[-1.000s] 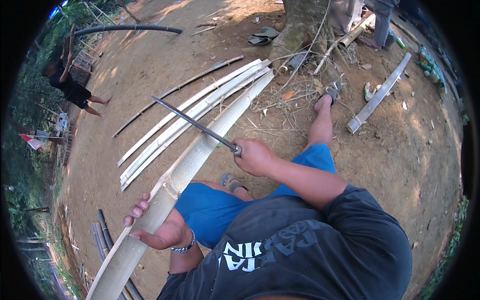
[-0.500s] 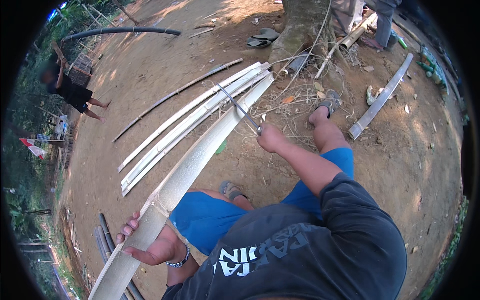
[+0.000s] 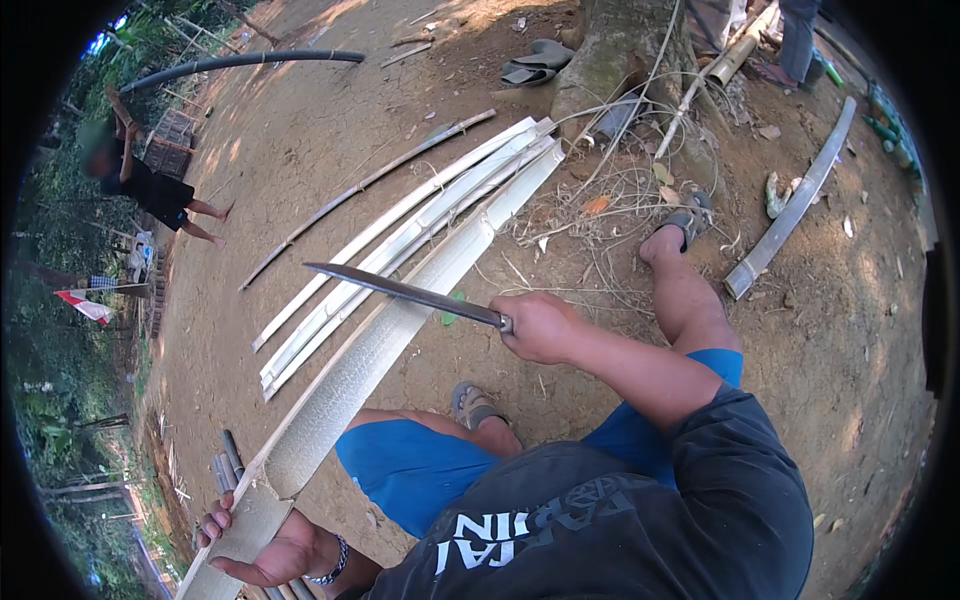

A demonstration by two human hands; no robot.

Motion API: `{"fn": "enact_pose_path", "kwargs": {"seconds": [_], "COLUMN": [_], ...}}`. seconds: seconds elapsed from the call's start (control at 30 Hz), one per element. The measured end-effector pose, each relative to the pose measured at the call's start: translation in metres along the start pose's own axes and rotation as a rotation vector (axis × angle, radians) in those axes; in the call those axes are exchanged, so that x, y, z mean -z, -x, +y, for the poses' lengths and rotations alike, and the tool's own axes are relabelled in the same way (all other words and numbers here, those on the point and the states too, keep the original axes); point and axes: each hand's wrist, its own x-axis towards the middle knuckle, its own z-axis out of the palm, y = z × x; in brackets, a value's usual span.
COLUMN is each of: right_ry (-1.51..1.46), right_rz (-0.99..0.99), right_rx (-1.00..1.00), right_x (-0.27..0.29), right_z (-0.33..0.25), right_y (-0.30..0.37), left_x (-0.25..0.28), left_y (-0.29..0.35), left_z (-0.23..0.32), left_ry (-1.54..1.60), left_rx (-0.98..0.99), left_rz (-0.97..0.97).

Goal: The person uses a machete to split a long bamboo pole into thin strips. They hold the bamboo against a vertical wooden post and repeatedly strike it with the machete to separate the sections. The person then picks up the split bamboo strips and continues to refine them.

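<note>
My right hand [image 3: 540, 328] is closed round the handle of a long machete [image 3: 410, 292], whose dark blade points left across a split bamboo length [image 3: 345, 385]. The bamboo's pale hollow inside faces up, and it slants from the lower left to the upper middle, past my left knee. My left hand [image 3: 265, 548] holds its near end from beneath, fingers round the far edge and thumb on the near one. A node ridge shows just above that hand. Beside it on the ground lie several pale split bamboo strips [image 3: 375, 275].
A thin pole [image 3: 365, 185] lies beyond the strips. Fibre shavings [image 3: 590, 225] litter the ground by the tree trunk [image 3: 630, 60]. A curved bamboo piece [image 3: 795, 205] lies at right. Another person [image 3: 150, 190] stands at far left; someone's legs [image 3: 797, 40] show at top right.
The machete has come back toward me along the bamboo and swung to point more leftward. My left hand and the bamboo have shifted down and left.
</note>
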Motion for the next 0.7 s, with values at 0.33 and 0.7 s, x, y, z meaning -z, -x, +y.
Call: {"fn": "enact_pose_path", "kwargs": {"seconds": [0.33, 0.7], "right_ry": [-0.067, -0.163], "right_rz": [0.003, 0.095], "right_rx": [-0.067, -0.275], "right_x": [0.01, 0.004], "right_z": [0.058, 0.148], "right_y": [-0.049, -0.105], "left_x": [-0.003, -0.016], "left_y": [-0.034, -0.066], "left_z": [-0.005, -0.009], "left_ry": [-0.004, -0.036], "left_rx": [-0.015, 0.063], "left_rz": [-0.076, -0.116]}}
